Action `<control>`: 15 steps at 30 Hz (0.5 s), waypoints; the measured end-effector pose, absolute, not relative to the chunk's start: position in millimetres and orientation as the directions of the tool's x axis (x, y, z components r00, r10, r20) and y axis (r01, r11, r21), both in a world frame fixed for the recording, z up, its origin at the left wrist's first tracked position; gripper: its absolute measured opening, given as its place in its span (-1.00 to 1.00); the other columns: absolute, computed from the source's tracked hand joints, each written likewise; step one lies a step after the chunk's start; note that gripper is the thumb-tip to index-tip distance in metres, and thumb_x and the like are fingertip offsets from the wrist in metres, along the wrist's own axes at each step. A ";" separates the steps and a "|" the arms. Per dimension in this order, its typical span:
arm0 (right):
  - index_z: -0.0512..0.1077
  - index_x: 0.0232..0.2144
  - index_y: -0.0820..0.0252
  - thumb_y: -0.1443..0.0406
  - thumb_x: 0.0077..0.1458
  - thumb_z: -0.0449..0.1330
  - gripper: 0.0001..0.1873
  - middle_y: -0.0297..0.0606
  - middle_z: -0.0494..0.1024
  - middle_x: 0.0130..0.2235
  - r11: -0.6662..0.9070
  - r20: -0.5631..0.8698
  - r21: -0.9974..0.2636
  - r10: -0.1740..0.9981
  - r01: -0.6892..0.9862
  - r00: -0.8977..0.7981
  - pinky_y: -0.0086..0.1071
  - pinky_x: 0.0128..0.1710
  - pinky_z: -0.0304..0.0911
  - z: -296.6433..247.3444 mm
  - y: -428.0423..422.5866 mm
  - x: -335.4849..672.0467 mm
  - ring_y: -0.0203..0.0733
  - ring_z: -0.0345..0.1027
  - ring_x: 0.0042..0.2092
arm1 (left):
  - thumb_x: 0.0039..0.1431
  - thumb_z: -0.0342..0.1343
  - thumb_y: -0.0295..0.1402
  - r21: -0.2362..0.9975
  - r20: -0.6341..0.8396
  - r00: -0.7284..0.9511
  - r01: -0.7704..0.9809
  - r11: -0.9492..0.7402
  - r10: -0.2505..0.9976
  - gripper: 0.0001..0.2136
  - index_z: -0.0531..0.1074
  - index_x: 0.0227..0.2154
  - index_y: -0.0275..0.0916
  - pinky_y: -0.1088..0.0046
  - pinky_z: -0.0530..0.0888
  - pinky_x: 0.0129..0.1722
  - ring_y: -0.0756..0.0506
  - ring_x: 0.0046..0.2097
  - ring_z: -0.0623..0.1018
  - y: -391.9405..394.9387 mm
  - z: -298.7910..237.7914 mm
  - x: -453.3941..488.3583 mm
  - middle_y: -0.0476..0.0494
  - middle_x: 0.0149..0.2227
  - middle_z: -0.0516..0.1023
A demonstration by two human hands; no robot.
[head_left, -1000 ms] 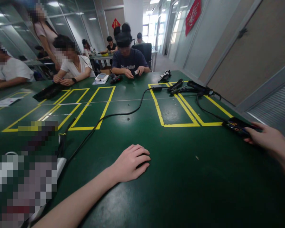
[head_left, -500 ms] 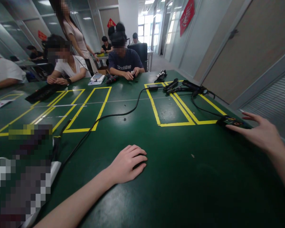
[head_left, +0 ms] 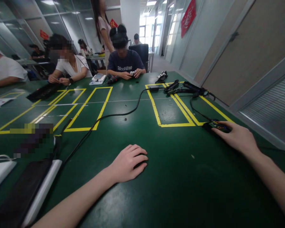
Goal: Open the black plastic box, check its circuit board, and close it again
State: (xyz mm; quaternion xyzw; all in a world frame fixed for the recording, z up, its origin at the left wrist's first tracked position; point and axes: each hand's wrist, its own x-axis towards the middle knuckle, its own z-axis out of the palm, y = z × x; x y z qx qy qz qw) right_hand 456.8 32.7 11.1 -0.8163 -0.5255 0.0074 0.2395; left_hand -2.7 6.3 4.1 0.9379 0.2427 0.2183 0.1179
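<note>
Free passages and obstructions across the green table

From my remote station I see a broad stretch of bare table (head_left: pixel 173 171) between the left hand (head_left: pixel 129 163) and the right hand (head_left: pixel 238 136), open for a low sideways pass. Ahead of the left hand, a black cable (head_left: pixel 120 114) curves across the forward route. The taped rectangle (head_left: pixel 177 125) beyond offers room at its near end; dark tools (head_left: pixel 194 88) crowd the far one. The right hand, gripping a black box (head_left: pixel 207 126), blocks my right-hand lane. A dark slab (head_left: pixel 26 190) and white block (head_left: pixel 1 174) bar the left.
</note>
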 end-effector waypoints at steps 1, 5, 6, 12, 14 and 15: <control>0.53 -0.25 0.17 0.06 -0.04 0.33 -0.63 0.06 0.63 -0.24 -0.312 0.217 -0.384 0.884 0.869 0.414 -0.11 -0.35 0.34 11.4 32.1 442.0 0.24 0.53 -0.22 | 0.44 0.04 -0.33 0.328 0.351 0.787 0.405 -0.854 0.508 -0.80 0.56 -0.11 -0.23 0.25 0.50 -0.03 -0.16 -0.01 0.58 6.3 4.2 -2.3 -0.23 -0.04 0.63; 0.57 -0.11 0.11 0.06 0.08 0.27 -0.62 -0.08 0.68 -0.14 0.085 0.299 -0.429 0.953 0.899 0.053 -0.04 -0.27 0.51 7.6 18.9 371.5 0.17 0.59 -0.19 | 0.44 0.04 -0.33 0.338 0.347 0.784 0.408 -0.848 0.515 -0.79 0.53 -0.03 -0.22 0.24 0.51 0.01 -0.17 0.01 0.58 5.5 5.7 -2.1 -0.24 -0.02 0.63; 0.56 -0.06 0.10 0.08 0.14 0.24 -0.63 -0.11 0.68 -0.11 0.209 0.300 -0.453 0.951 0.867 -0.072 -0.07 -0.25 0.54 7.2 12.4 352.1 0.11 0.61 -0.19 | 0.44 0.04 -0.32 0.340 0.352 0.777 0.413 -0.845 0.522 -0.78 0.52 0.01 -0.21 0.22 0.51 0.03 -0.18 0.03 0.58 5.3 6.2 -2.5 -0.25 0.01 0.62; 0.54 0.05 0.10 0.32 0.17 0.28 -0.62 -0.19 0.67 -0.06 0.643 0.218 -0.493 0.743 0.586 -0.633 -0.37 -0.20 0.52 16.1 -30.2 264.2 -0.13 0.63 -0.13 | 0.31 0.19 -0.07 0.337 0.459 0.764 0.321 -0.885 0.452 -0.47 0.36 0.24 -0.21 0.02 0.46 0.17 -0.32 0.21 0.51 3.6 5.2 -4.6 -0.41 0.20 0.51; 0.54 0.05 0.08 0.33 0.16 0.27 -0.62 -0.19 0.68 -0.05 0.668 0.236 -0.489 0.721 0.561 -0.652 -0.40 -0.23 0.51 16.2 -36.9 256.3 -0.13 0.63 -0.12 | 0.28 0.21 -0.03 0.364 0.452 0.791 0.259 -0.895 0.413 -0.44 0.36 0.23 -0.23 0.07 0.48 0.15 -0.30 0.13 0.56 2.6 3.9 -3.3 -0.40 0.12 0.57; 0.53 0.05 0.07 0.33 0.17 0.27 -0.62 -0.19 0.68 -0.05 0.674 0.260 -0.492 0.718 0.551 -0.646 -0.40 -0.23 0.51 15.0 -38.7 255.8 -0.12 0.63 -0.11 | 0.29 0.20 -0.03 0.380 0.439 0.801 0.245 -0.892 0.407 -0.46 0.38 0.21 -0.24 0.11 0.49 0.12 -0.27 0.08 0.59 2.1 3.5 -2.3 -0.37 0.07 0.60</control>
